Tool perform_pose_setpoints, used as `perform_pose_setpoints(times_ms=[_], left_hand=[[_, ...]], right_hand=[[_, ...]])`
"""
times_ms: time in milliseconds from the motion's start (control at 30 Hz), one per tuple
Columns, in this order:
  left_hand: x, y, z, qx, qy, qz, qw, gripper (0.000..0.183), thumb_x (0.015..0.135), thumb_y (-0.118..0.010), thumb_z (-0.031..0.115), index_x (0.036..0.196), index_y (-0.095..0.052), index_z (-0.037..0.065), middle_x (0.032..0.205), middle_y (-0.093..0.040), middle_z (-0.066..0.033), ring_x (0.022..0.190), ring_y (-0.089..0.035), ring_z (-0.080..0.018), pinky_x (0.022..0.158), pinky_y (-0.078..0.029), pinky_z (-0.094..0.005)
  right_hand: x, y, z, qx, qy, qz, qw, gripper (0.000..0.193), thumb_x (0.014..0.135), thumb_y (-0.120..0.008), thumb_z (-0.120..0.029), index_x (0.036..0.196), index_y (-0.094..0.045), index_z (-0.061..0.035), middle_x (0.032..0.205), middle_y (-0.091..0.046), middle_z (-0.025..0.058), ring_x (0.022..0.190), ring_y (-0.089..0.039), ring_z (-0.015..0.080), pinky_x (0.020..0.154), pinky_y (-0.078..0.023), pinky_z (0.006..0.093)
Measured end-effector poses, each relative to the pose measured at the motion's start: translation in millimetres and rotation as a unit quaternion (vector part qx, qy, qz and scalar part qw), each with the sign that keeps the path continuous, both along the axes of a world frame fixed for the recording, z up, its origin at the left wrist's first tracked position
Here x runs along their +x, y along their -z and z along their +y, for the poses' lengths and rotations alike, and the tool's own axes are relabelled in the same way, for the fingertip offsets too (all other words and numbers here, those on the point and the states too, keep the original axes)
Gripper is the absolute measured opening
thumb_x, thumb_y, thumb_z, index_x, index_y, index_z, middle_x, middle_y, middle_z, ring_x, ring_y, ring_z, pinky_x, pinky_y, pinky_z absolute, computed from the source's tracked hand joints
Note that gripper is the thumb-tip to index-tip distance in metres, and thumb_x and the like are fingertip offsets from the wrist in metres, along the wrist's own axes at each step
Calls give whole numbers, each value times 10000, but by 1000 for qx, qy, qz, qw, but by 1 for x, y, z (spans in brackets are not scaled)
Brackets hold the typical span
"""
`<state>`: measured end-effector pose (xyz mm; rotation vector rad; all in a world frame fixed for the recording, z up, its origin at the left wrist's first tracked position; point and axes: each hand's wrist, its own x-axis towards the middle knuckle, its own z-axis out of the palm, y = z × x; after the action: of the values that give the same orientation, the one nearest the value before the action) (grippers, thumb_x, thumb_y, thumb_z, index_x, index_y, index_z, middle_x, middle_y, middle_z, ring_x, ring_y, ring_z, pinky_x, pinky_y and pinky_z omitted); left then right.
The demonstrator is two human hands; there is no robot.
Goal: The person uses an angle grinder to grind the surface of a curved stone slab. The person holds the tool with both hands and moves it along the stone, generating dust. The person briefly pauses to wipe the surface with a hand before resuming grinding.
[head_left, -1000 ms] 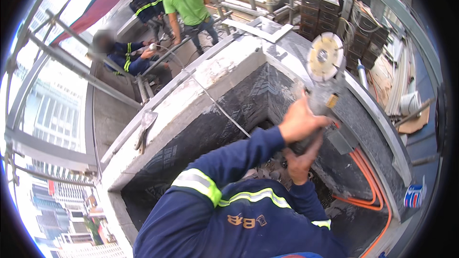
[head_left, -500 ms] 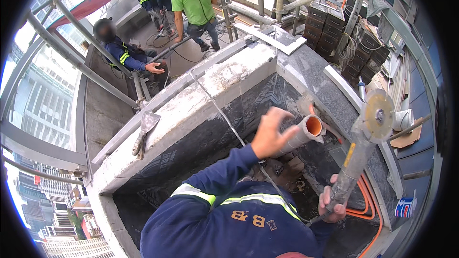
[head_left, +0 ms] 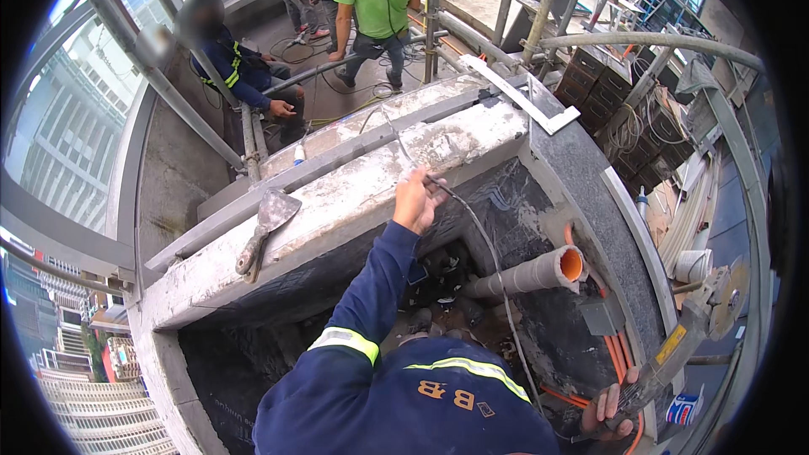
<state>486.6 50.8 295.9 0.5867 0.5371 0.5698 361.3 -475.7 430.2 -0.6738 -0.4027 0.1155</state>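
Note:
My left hand (head_left: pixel 413 204) is closed around a dark power cord (head_left: pixel 495 257) near the inner edge of the concrete wall. From there the cord runs over the wall's top on one side and down past my chest on the other. In my right hand (head_left: pixel 608 414), at the lower right, is an angle grinder (head_left: pixel 666 364), its fingers wrapped round the grey, dusty body. The round cutting disc (head_left: pixel 730 297) points up and away, beyond the pit's right ledge. A wrapped pipe (head_left: pixel 527 278) with an orange inside sticks up between my hands.
A scraper (head_left: pixel 268 226) lies on the white-crusted wall top (head_left: pixel 337 202). Orange conduits (head_left: pixel 613 352) run along the pit's right side by a grey box (head_left: pixel 600 318). A white angled frame piece (head_left: pixel 539 111) rests at the far corner. Several people stand or sit beyond, among scaffold pipes (head_left: pixel 552 4).
My left hand has moved left and away from beside the pipe and closed on the cord, lifting it. The grinder in my right hand has swung lower and further right.

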Motion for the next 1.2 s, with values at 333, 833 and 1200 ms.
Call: perform_pose_setpoints(times_ms=[333, 833, 1200], left_hand=[[-74, -116, -105, 429, -5, 6, 903, 456, 1102, -514, 181, 1486, -477, -61, 795, -531, 23, 600, -439, -21, 509, -354, -189], [-118, -161, -306, 670, 79, -104, 731, 304, 862, -814, 77, 1138, -738, -26, 969, -680, -117, 839, -659, -235, 818, -521, -371], [-93, -203, -411, 473, 163, -624, 601, 209, 1002, -619, 138, 859, -677, -4, 923, -699, -182, 695, -644, -271, 642, -416, -428]], right_hand=[[9, 41, 0, 100, -68, 97, 988, 874, 847, -749, -125, 1495, -199, 75, 1349, -373, 214, 777, -589, 224, 605, -552, 328], [112, 75, -79, 99, -345, 190, 914, 818, 745, -769, -166, 1359, -340, 162, 1239, -461, 220, 753, -639, 219, 574, -541, 320], [143, 69, -90, 51, -361, 187, 912, 837, 724, -787, -178, 1338, -342, 176, 1231, -472, 252, 708, -631, 209, 518, -524, 297]])
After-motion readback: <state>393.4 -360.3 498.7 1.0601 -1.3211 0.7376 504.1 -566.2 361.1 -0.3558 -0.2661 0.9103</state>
